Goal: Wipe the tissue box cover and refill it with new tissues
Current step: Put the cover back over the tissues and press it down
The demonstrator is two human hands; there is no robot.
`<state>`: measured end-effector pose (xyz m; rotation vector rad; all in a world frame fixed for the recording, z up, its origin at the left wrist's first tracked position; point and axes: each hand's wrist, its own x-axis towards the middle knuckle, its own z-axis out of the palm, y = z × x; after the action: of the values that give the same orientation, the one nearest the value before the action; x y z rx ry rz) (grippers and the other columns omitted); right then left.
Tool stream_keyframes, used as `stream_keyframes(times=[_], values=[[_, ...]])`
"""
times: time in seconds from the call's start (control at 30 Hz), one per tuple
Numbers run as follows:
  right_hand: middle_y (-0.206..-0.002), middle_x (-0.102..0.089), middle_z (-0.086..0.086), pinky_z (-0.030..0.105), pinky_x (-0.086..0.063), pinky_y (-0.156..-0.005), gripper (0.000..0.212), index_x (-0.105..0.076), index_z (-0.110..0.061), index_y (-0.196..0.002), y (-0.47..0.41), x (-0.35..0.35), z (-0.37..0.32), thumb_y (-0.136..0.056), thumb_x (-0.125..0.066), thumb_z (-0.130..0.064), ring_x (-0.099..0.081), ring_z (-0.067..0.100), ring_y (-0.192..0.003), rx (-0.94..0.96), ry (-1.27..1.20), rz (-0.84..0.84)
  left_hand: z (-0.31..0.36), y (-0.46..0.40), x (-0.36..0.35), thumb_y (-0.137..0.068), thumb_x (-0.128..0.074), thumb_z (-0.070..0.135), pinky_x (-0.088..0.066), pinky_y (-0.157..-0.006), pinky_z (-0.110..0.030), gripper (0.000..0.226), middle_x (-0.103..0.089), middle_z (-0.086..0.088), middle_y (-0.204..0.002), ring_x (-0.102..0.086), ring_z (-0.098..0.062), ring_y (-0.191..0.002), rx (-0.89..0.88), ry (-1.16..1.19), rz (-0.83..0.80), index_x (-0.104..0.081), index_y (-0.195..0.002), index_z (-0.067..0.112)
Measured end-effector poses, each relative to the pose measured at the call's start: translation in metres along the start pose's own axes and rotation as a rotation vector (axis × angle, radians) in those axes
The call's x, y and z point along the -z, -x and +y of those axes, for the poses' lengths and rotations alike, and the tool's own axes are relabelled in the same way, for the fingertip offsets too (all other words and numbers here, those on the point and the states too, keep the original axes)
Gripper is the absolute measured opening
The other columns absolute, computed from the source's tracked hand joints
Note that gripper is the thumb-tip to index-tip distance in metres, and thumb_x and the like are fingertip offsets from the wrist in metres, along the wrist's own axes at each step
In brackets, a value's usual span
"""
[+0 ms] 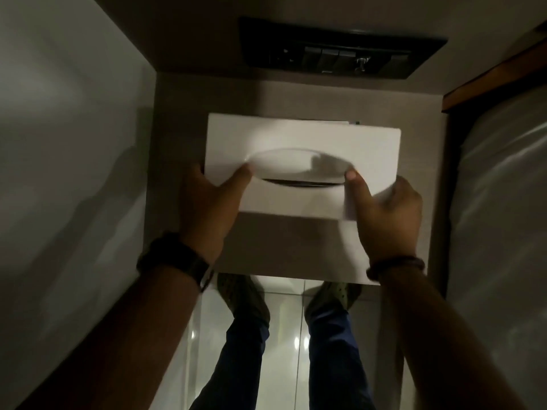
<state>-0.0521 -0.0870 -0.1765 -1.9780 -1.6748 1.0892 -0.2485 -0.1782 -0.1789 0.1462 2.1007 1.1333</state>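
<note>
A white tissue box cover [302,137] with an oval slot in its top rests on a small brown bedside table [284,247]. My left hand [207,205] grips its near left corner, thumb on top beside the slot. My right hand [384,214] grips the near right corner, thumb at the slot's right end. No tissue sticks out of the slot. A thin white edge shows behind the cover's far side.
A black switch panel [334,51] is set in the wall behind the table. A grey wall [68,143] stands close on the left. A bed with white sheets [503,217] and a wooden frame lies right. My legs and shoes stand on glossy tiles [287,335].
</note>
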Motion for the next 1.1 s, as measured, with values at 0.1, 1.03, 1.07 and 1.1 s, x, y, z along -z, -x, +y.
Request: stream_keyframes(times=[0.1,1.03,1.07,1.1], values=[[-0.115,-0.064,0.006,0.042,-0.052,-0.093,0.067,-0.060,-0.015,-0.117,-0.037,-0.024,-0.011,-0.073,-0.066,-0.065,-0.060,0.025,-0.107,-0.103,-0.058,-0.009,0.012,-0.037,-0.020,-0.078,-0.076,0.032,-0.052,-0.074,-0.022,0.053,-0.061,0.003,-0.114,-0.061,-0.010,-0.091,0.007,-0.004,-0.020,-0.052,-0.124,0.021],[-0.155,-0.023,0.019,0.056,-0.037,-0.102,0.087,-0.008,-0.014,-0.153,-0.064,-0.053,0.006,-0.090,-0.040,-0.065,-0.036,0.042,-0.134,0.122,0.416,-0.075,-0.014,-0.082,-0.032,-0.101,-0.042,0.032,-0.017,-0.120,-0.046,0.064,-0.009,-0.018,-0.161,-0.012,-0.035,-0.148,-0.403,-0.696,-0.026,-0.010,-0.153,0.011],[-0.160,-0.011,0.018,0.060,-0.034,-0.104,0.083,0.000,-0.017,-0.154,-0.062,-0.052,0.005,-0.093,-0.035,-0.063,-0.028,0.043,-0.139,0.225,0.487,-0.065,-0.016,-0.082,-0.030,-0.102,-0.039,0.033,-0.014,-0.121,-0.047,0.065,-0.003,-0.019,-0.161,-0.006,-0.036,-0.149,-0.515,-0.823,-0.019,-0.006,-0.153,0.011],[-0.162,-0.001,0.016,0.064,-0.028,-0.106,0.080,0.004,-0.020,-0.154,-0.061,-0.052,0.003,-0.094,-0.030,-0.062,-0.017,0.044,-0.143,0.312,0.562,-0.074,-0.018,-0.082,-0.028,-0.101,-0.036,0.038,-0.012,-0.121,-0.049,0.066,0.001,-0.020,-0.161,-0.002,-0.038,-0.149,-0.609,-0.940,-0.027,-0.005,-0.153,0.012]])
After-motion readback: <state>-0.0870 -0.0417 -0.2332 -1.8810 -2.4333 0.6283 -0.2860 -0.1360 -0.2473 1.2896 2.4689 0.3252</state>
